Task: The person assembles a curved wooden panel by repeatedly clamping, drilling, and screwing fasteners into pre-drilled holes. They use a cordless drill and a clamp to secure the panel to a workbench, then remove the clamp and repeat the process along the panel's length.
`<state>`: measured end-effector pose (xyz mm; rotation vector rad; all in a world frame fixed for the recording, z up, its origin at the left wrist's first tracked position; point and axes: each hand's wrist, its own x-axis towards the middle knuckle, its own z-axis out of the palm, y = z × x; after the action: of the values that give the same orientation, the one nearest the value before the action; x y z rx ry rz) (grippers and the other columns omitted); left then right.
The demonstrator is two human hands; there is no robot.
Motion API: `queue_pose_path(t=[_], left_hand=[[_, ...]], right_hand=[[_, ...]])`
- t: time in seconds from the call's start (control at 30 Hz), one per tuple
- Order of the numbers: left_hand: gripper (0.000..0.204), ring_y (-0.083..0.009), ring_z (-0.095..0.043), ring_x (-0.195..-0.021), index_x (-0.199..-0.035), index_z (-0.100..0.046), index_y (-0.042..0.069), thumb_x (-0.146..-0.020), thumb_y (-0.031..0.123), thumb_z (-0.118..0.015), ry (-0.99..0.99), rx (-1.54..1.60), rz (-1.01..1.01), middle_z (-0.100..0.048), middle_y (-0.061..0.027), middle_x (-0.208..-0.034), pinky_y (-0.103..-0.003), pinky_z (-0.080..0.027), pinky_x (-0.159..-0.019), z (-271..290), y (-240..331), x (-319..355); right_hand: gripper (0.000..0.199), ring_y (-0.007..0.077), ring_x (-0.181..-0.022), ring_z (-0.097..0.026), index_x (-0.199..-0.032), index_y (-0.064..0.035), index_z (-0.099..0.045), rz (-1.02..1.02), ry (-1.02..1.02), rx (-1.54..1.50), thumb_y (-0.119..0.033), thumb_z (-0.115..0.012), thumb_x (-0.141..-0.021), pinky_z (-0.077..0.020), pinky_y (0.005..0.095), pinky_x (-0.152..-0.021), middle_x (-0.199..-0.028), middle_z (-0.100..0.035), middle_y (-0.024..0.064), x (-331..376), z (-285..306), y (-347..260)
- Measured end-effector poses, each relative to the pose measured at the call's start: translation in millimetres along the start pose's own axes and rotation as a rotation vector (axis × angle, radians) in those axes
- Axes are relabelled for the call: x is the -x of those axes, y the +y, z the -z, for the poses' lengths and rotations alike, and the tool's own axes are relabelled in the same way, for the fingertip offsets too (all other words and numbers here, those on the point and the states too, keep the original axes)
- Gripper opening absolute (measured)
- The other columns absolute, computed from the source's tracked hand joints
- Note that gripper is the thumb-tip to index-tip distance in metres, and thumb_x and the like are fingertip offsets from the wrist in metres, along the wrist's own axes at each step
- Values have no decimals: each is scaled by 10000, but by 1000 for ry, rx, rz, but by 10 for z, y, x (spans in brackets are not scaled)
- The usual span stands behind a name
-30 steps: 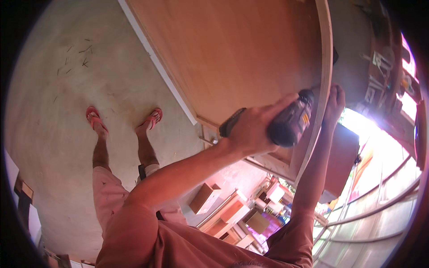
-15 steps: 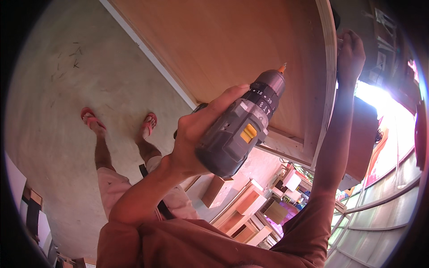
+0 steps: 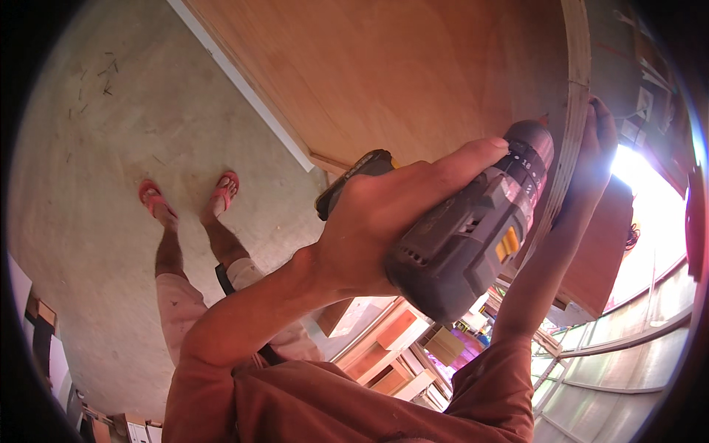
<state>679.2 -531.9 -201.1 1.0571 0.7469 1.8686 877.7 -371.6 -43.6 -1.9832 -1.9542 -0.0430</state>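
Drill (image 3: 465, 247) sits in left hand (image 3: 369, 229), fingertip (image 3: 495, 149) beside its collar (image 3: 521, 164)

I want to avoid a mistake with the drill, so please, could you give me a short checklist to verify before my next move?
1. Grip of the left hand on the drill: ok, closed around it.
2. Battery: ok, appears attached to the drill.
3. Bit in the chuck: ok, a small tip shows.
4. Bit touching the wooden edge: cannot tell; they look close.
5. Right hand well away from the bit: probably not ok; it is nearby, behind the wooden edge.
6. Red flip-flops protective enough: not ok, they are open.
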Motion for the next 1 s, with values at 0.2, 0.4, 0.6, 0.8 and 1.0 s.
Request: queue_pose_path(t=[0.2, 0.4, 0.6, 0.8, 1.0], left_hand=[[796, -221, -733, -750, -1478, -543, 41, -773, 234, -857, -42, -77, 34, -752, -137, -1027, -340, -610, -653, -42, 3, -3], [715, -206, -729, -713, -1457, -573, 56, -803, 196, -826, -35, -124, 51, -752, -121, -977, -337, -607, -623, -69, -90, 19], [698, -196, -723, -684, -1449, -583, 57, -802, 180, -814, -30, -108, 52, -746, -110, -932, -328, -599, -595, -85, -103, -21], [708, -190, -708, -630, -1448, -576, 39, -799, 194, -814, -5, -83, 61, -731, -108, -817, -333, -580, -549, -149, -166, -17], [735, -191, -716, -666, -1450, -559, 17, -790, 195, -829, -12, -54, 85, -744, -141, -909, -332, -588, -582, -180, -138, -32]], right_hand=[[352, 154, -873, -677, -1251, -57, -693, 14, 12, 29, -291, -554, -1028, -531, 319, -823, -1034, -730, 78, -1, 2, 19], [337, 115, -851, -662, -1260, -86, -689, -44, 8, 19, -299, -551, -1038, -528, 291, -776, -1002, -716, 44, 32, -4, -38], [331, 111, -841, -657, -1271, -89, -682, -90, 49, 22, -310, -572, -1049, -534, 292, -769, -995, -706, 32, 10, -23, -87], [313, 148, -938, -662, -1285, -67, -674, -63, 17, -23, -258, -574, -1058, -525, 313, -856, -1067, -701, 59, -24, -50, -7], [330, 180, -927, -676, -1306, -35, -640, 15, 8, 42, -243, -552, -1065, -535, 323, -845, -1056, -713, 99, 4, -33, 14]])
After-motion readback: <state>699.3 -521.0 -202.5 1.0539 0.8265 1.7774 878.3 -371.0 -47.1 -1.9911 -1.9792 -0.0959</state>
